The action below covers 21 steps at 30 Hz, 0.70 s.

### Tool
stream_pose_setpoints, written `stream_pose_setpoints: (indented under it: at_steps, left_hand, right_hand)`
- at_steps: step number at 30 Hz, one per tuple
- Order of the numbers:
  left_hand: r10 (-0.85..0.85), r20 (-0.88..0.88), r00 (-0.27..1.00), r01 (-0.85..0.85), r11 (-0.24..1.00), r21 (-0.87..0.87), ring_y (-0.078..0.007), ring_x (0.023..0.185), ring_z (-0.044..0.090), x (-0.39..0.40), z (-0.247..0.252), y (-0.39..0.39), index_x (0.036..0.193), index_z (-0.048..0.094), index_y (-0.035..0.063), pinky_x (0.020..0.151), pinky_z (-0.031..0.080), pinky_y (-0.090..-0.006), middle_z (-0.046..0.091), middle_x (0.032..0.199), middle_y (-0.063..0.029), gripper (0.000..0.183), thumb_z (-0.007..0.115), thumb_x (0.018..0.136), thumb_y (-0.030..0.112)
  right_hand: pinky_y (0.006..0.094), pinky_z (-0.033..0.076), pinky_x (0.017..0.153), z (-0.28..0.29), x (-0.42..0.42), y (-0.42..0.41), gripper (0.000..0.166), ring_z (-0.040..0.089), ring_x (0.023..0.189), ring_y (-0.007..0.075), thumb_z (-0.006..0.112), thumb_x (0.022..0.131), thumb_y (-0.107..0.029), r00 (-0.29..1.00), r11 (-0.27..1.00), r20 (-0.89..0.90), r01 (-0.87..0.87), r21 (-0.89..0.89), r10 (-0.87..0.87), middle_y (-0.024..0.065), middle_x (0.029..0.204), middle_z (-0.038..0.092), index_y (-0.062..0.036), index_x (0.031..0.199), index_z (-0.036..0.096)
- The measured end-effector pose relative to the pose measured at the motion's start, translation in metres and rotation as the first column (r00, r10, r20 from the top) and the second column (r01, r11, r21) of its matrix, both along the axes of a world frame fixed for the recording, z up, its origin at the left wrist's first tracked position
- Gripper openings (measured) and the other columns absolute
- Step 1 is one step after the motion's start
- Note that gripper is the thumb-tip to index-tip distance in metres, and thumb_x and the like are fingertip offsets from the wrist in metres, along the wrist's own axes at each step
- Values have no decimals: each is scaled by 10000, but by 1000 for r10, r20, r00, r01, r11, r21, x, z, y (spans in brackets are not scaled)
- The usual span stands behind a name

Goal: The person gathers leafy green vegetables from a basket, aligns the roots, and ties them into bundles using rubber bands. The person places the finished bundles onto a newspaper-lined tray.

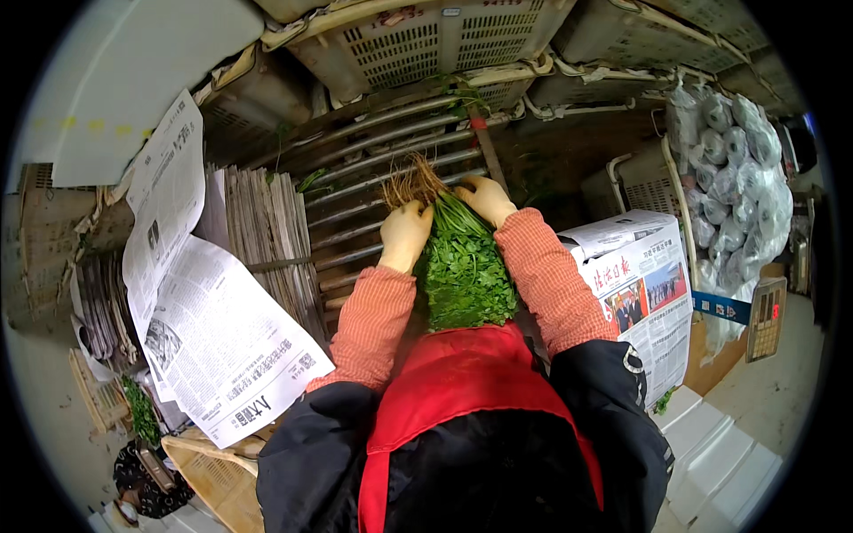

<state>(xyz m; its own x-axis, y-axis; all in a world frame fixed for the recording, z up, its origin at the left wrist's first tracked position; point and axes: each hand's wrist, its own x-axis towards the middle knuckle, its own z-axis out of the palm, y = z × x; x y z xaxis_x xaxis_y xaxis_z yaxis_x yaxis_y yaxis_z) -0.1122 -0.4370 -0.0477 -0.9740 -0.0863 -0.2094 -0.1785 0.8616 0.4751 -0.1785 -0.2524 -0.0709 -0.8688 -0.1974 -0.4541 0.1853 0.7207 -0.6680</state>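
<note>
A bunch of coriander-like leafy greens point(470, 273) lies before me, leaves against my red apron point(476, 383) and brown roots point(416, 180) pointing away. My left hand point(405, 233), in a pale glove, grips the left side of the stems just below the roots. On the other side my right hand point(488, 202), gloved too, has its fingers curled onto the stems at the root end. Both forearms wear orange checked sleeves. Beneath the roots runs a rack of metal bars point(353, 213). The palm sides of both hands are hidden.
Left stands a strapped stack of folded paper point(266, 226), with loose newspaper sheets point(226, 333) beside it. More newspaper point(646, 300) lies right, near a scale display point(766, 320) and bagged plastic rolls point(733, 173). Plastic crates point(426, 43) line the back. A person point(150, 480) is at lower left.
</note>
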Motion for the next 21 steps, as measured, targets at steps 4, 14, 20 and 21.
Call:
stream_pose_setpoints:
  at_steps: [4, 14, 20, 21]
  left_hand:
    - [-100, 327, 940, 141, 985, -104, -343, 866, 648, -33, 14, 8, 985, 661, -2, 750, 519, -438, 672, 956, -184, 433, 509, 895, 393]
    - [-107, 627, 772, -408, 672, 618, -141, 371, 502, -11, 28, -2, 1322, 432, -47, 361, 381, -278, 589, 574, -103, 468, 500, 953, 232]
    - [35, 335, 942, -205, 850, 486, -182, 411, 557, 13, -6, 14, 1297, 490, 0, 434, 463, -316, 646, 692, -141, 464, 545, 911, 251]
    - [30, 267, 963, -153, 880, 450, -185, 420, 566, 15, -17, 16, 1283, 503, -6, 447, 472, -319, 657, 719, -147, 462, 552, 905, 257]
  right_hand:
    - [402, 466, 903, 7, -16, -27, 622, 577, 1078, 356, 615, 822, -418, 987, 965, 2, -160, 207, 164, 258, 1182, 582, 38, 1237, 537]
    - [367, 464, 861, -34, -35, -12, 517, 612, 1013, 317, 637, 810, -358, 962, 958, 157, -186, -220, 223, 217, 1114, 634, 19, 1164, 608]
    - [402, 460, 881, 22, -29, -49, 662, 586, 1042, 368, 669, 771, -416, 929, 932, 161, -350, 92, 333, 233, 1122, 618, 9, 1252, 506]
    - [404, 463, 873, 16, -30, -46, 644, 587, 1035, 369, 669, 767, -394, 930, 931, 141, -354, 87, 340, 233, 1120, 619, 10, 1244, 514]
